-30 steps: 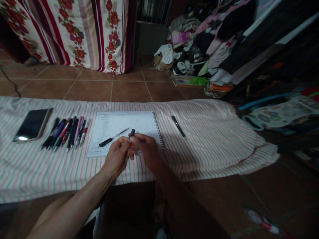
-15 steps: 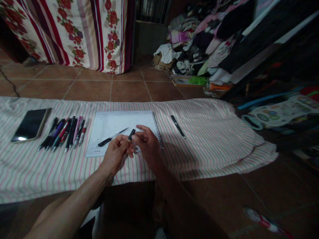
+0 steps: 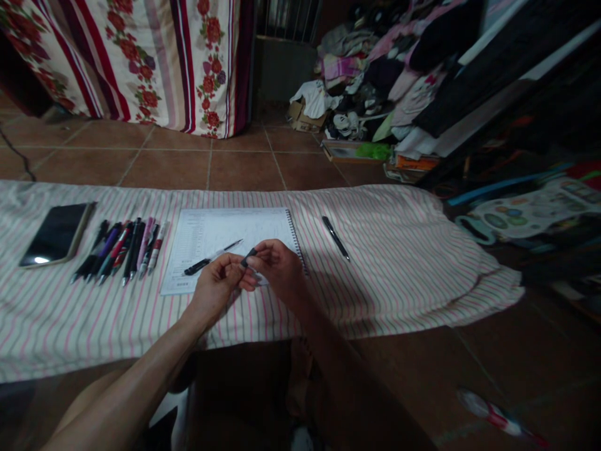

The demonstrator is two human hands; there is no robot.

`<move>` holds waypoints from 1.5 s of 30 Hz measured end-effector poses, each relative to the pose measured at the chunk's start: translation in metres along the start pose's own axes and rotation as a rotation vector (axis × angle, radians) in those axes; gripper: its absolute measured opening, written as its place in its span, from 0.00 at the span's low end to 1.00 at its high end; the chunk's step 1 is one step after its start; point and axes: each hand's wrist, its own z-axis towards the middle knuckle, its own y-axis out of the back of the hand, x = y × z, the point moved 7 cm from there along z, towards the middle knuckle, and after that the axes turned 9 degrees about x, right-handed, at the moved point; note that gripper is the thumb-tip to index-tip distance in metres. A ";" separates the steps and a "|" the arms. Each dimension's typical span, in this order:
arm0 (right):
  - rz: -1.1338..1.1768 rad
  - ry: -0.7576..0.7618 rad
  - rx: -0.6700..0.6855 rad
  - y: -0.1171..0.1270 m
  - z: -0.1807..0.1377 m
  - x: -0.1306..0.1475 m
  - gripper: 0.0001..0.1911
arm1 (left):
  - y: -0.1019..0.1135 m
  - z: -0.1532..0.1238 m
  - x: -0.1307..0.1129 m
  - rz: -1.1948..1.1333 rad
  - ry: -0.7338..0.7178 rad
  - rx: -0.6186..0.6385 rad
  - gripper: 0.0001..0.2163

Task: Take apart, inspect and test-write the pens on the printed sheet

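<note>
Pinching a small dark piece point(image 3: 248, 257) between both hands

Had the left hand point(image 3: 218, 279) clamped on the lower end of the small dark piece, with thumb and fingers pressed together, and the right hand point(image 3: 278, 263) clamped on the upper end, with fingers curled in. Held it above a spiral-bound notebook point(image 3: 235, 222), towards the near edge. Saw a black-and-clear pen point(image 3: 197, 267) lying slantwise on the notebook, just beside the left hand. Saw a second, dark pen point(image 3: 335, 238) to the right, near the notebook but not touching. Found a row of pens point(image 3: 133, 254) left of the notebook, then a phone point(image 3: 56, 233), all resting on the striped, cloth-covered surface point(image 3: 399, 263).
</note>
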 end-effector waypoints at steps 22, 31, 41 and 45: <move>-0.288 0.078 0.061 -0.021 0.011 0.015 0.09 | 0.029 -0.020 -0.004 0.064 0.072 -0.110 0.15; -0.835 0.280 0.103 -0.064 0.028 0.028 0.14 | 0.084 -0.041 -0.018 -0.063 0.013 -0.327 0.17; -0.994 0.268 0.090 -0.064 0.040 0.016 0.14 | 0.111 -0.046 -0.030 0.041 -0.023 -0.323 0.10; -0.964 0.264 0.086 -0.061 0.042 0.014 0.09 | 0.102 -0.042 -0.045 0.616 -0.208 -0.285 0.08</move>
